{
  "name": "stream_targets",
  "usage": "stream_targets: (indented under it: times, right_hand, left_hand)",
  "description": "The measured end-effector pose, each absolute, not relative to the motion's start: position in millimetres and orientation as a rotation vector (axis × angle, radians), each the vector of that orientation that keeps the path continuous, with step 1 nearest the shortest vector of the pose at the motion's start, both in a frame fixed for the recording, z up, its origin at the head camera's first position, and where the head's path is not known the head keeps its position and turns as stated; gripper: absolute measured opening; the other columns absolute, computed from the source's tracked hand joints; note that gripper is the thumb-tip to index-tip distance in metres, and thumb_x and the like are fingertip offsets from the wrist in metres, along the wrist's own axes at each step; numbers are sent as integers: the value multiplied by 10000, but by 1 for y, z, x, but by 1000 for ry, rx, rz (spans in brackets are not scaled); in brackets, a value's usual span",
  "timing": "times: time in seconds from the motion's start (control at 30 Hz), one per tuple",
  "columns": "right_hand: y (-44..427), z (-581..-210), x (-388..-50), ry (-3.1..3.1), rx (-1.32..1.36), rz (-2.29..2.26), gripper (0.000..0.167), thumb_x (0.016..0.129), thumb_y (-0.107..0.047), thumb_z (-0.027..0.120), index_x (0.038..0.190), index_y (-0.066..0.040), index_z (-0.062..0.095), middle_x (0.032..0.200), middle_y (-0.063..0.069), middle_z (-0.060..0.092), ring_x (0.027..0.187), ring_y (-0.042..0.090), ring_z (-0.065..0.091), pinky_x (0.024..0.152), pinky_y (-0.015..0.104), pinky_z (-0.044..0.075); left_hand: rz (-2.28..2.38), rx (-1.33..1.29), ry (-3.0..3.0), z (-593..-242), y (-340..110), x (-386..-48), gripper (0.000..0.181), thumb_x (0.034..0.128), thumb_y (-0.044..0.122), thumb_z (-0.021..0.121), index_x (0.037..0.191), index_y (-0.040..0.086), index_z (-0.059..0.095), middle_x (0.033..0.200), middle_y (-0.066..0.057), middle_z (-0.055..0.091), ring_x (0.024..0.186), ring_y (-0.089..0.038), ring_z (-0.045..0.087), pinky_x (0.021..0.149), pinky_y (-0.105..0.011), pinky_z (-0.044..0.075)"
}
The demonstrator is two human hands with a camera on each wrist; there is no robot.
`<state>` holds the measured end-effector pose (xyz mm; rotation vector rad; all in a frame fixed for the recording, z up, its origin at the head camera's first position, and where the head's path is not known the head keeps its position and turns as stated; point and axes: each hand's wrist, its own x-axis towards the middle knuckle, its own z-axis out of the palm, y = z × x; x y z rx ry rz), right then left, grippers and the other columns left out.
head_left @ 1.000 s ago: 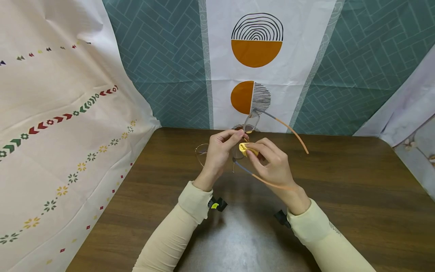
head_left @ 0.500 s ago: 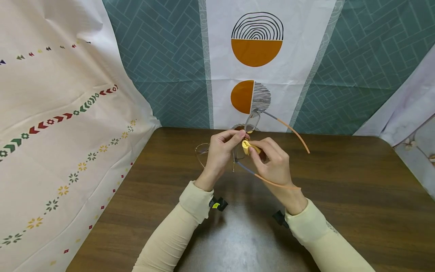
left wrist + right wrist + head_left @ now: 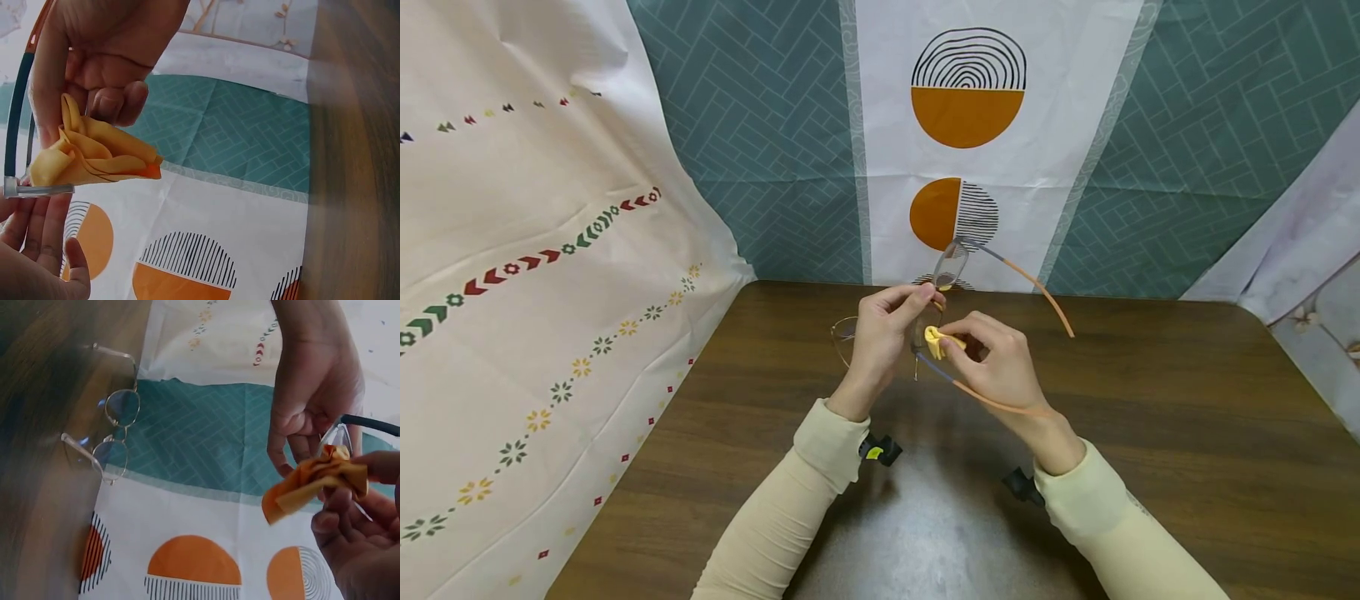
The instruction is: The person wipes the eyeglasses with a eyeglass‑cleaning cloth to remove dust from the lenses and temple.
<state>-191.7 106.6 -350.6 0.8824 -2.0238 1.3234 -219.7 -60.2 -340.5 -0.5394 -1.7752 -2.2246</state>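
Note:
My left hand pinches a pair of eyeglasses near the middle of the frame, holding them above the table. Their grey-blue temples end in orange tips and extend to the right. A bunched yellow cloth is pinched between the thumb and fingers of my right hand, against the lens nearer me. In the left wrist view the folded cloth sits at the lens rim. From the right wrist, the cloth partly covers that lens, and part of the left hand shows behind it.
A second pair of eyeglasses, thin and gold-rimmed, stands on the wooden table beyond my left hand. Patterned cloth hangs along the table's back edge, and a white embroidered cloth borders the left side.
The right hand with the yellow cloth went slightly up and right, then down and left along the lens. The held eyeglasses have shifted slightly left; the left hand barely moved.

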Motion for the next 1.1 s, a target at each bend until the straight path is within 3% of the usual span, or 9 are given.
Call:
stream_targets:
  times: [0.1, 0.2, 0.3, 0.57, 0.73, 0.87, 1.0, 1.1]
  right_hand:
    - [109, -348, -191, -2091, 923, 1437, 109, 880, 62, 783, 956, -17, 785, 795, 16, 665, 617, 108, 514, 565, 172, 418]
    - [112, -344, -189, -2105, 955, 1578, 129, 883, 85, 768, 976, -2, 782, 831, 53, 684, 642, 113, 536, 572, 182, 439]
    - [116, -340, -189, -2031, 948, 1596, 145, 874, 114, 760, 976, 13, 776, 843, 74, 688, 648, 118, 546, 572, 177, 444]
    - [110, -349, -196, -1866, 935, 978, 189, 834, 138, 774, 998, 50, 744, 840, 94, 634, 649, 147, 535, 581, 224, 450]
    - [109, -353, -198, -1916, 911, 969, 152, 848, 126, 770, 976, 50, 737, 814, 95, 618, 636, 181, 526, 573, 226, 425]
    - [110, -352, -197, -1975, 918, 1094, 133, 857, 108, 772, 959, 26, 749, 797, 70, 631, 617, 180, 515, 572, 206, 407]
    - [112, -351, -195, -2068, 920, 1265, 130, 873, 82, 775, 959, -17, 774, 784, 1, 627, 627, 121, 492, 579, 191, 395]
    - [113, -349, -193, -2130, 935, 1365, 124, 896, 51, 774, 974, -44, 786, 784, -29, 611, 630, 119, 469, 575, 217, 376]
  left_hand:
    - [-2229, -549, -1758, -341, -61, -221, 243, 1034, 94, 653, 1032, -138, 727, 892, 27, 750, 977, -272, 664, 1068, -588, 455]
    - [-2238, -561, -1749, -341, -61, -221, 244, 1036, 88, 648, 1035, -145, 721, 895, 25, 750, 960, -233, 668, 1081, -615, 435]
    - [-2219, -558, -1772, -341, -62, -221, 250, 1036, 100, 648, 1039, -139, 724, 896, 35, 751, 988, -237, 662, 1069, -558, 459]
    - [-2205, -536, -1811, -342, -58, -220, 245, 1028, 104, 664, 1049, -129, 733, 902, 34, 752, 980, -224, 658, 916, -316, 535]
    - [-2232, -536, -1771, -342, -57, -220, 242, 1029, 80, 657, 1049, -153, 720, 891, 29, 750, 952, -240, 644, 830, -262, 540]
    - [-2213, -530, -1773, -342, -58, -220, 239, 1033, 93, 654, 1037, -133, 732, 892, 34, 751, 972, -269, 648, 912, -352, 545]
    - [-2207, -530, -1769, -342, -58, -220, 247, 1033, 104, 658, 1026, -131, 732, 893, 39, 750, 981, -229, 661, 1011, -489, 514]
    - [-2213, -536, -1768, -342, -58, -220, 250, 1030, 96, 661, 1025, -146, 725, 887, 39, 749, 981, -213, 664, 1037, -530, 496]
